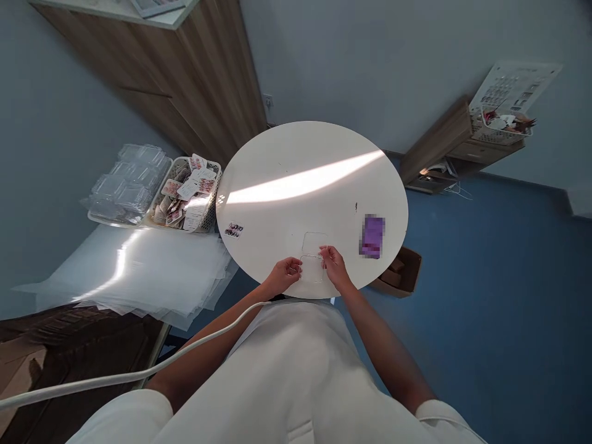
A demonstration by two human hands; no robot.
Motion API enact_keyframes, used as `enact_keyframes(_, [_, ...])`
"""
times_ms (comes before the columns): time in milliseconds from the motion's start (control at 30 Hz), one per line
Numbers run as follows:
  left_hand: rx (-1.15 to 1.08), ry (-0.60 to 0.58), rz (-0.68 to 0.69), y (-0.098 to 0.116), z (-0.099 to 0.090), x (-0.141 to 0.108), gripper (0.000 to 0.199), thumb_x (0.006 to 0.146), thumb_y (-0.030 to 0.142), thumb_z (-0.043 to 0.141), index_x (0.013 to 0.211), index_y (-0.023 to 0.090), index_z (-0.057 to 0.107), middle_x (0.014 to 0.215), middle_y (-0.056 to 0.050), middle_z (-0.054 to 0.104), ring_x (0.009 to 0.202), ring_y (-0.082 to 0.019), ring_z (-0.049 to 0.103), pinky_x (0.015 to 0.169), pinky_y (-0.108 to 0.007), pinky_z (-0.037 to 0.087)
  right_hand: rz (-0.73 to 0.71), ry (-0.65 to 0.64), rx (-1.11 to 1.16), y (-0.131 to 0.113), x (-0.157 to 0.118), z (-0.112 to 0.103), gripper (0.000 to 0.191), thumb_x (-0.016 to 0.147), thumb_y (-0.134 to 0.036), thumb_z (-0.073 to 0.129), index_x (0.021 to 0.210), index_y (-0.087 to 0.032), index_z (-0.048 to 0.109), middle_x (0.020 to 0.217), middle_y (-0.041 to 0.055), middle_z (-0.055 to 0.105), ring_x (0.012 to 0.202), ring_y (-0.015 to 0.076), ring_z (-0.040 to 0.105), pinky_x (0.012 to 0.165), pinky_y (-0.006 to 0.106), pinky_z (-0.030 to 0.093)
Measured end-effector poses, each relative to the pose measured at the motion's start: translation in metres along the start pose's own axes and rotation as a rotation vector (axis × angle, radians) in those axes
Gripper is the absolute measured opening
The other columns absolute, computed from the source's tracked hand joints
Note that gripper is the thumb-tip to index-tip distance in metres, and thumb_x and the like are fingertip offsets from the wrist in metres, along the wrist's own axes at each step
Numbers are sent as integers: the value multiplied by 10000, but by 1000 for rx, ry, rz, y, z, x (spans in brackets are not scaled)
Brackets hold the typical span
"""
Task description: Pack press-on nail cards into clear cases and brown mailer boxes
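A clear plastic hinged box (pixel 312 269) lies opened out over the near edge of the round white table (pixel 296 219), its lid half pointing away from me. My left hand (pixel 285 273) pinches the box's left edge. On the opposite side, my right hand (pixel 333 265) grips the right edge near the hinge line. Nothing shows inside the see-through box. To the left on the tabletop is a small card of dark, nail-like pieces (pixel 234 230). A purple blurred item (pixel 372 237) lies to the right, with a tiny dark piece (pixel 356 207) beyond it.
Left of the table stand a basket of packets and cards (pixel 185 194), stacked clear boxes (pixel 132 182) and plastic sheets (pixel 139 265). A cardboard box (pixel 407 271) is on the floor at right. A white cable (pixel 139 373) crosses my left arm.
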State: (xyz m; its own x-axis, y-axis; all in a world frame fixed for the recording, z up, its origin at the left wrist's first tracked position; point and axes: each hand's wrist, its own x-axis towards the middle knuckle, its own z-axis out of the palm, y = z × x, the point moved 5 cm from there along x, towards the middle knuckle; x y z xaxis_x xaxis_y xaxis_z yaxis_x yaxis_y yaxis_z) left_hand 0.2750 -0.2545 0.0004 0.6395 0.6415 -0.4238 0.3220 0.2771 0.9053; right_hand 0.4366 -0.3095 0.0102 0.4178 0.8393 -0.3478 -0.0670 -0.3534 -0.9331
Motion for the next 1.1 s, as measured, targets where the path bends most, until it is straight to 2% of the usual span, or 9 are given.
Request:
enact_keyframes(200, [74, 61, 6, -10, -6, 3, 276, 626, 175, 576, 899, 145, 562, 754, -13, 588, 601, -84, 554, 624, -237, 469, 151, 11, 112, 21, -14, -2, 507, 751, -558, 438, 1127, -221, 489, 890, 30, 556, 598, 102, 503, 580, 264, 428])
enact_keyframes(333, [96, 99, -33, -26, -13, 12, 303, 610, 150, 558, 913, 144, 571, 748, -14, 581, 628, -94, 554, 602, -225, 458, 151, -3, 70, 37, -24, -3, 500, 750, -544, 460, 1144, -238, 497, 995, 53, 569, 787, 148, 537, 673, 283, 443])
enact_keyframes(467, [101, 114, -78, -34, -12, 25, 319, 605, 165, 563, 923, 152, 583, 746, -13, 588, 630, -99, 554, 618, -237, 458, 148, -16, 38, 51, -23, 6, 528, 791, -580, 339, 1149, -229, 505, 1110, 80, 528, 886, 171, 519, 714, 302, 441])
enact_keyframes(600, [117, 142, -113, -36, -8, 39, 305, 600, 146, 558, 903, 155, 589, 731, -12, 590, 633, -102, 549, 610, -231, 451, 89, 14, -5, 51, -14, 14, 545, 802, -576, 316, 1186, -221, 471, 1151, 91, 491, 946, 180, 498, 785, 331, 430])
enact_keyframes(700, [127, 185, -145, -38, -8, 48, 296, 597, 124, 555, 890, 152, 591, 730, -18, 595, 634, -102, 548, 594, -223, 444, 53, 142, -89, 47, -8, 9, 538, 789, -555, 377, 1186, -202, 460, 1155, 102, 471, 953, 180, 488, 838, 346, 408])
enact_keyframes(767, [140, 200, -158, -39, -10, 51, 294, 600, 122, 560, 890, 153, 596, 738, -24, 604, 643, -105, 553, 603, -225, 447, 79, 210, -116, 49, -6, 5, 539, 791, -544, 379, 1190, -189, 452, 1162, 111, 460, 959, 182, 489, 840, 342, 408])
enact_keyframes(900, [208, 223, -158, -37, -13, 54, 292, 619, 142, 562, 908, 156, 600, 757, -32, 615, 673, -118, 569, 642, -243, 459, 141, 169, -105, 57, -4, 5, 505, 809, -516, 357, 1179, -193, 473, 1134, 104, 496, 972, 183, 504, 844, 340, 410])
enact_keyframes(1100, [348, 261, -137, -33, -12, 56, 316, 653, 157, 546, 965, 165, 597, 805, -41, 625, 712, -137, 580, 713, -287, 467, 118, 144, -158, 58, 2, 8, 481, 806, -489, 380, 1149, -177, 509, 1102, 107, 508, 982, 186, 504, 843, 332, 414])
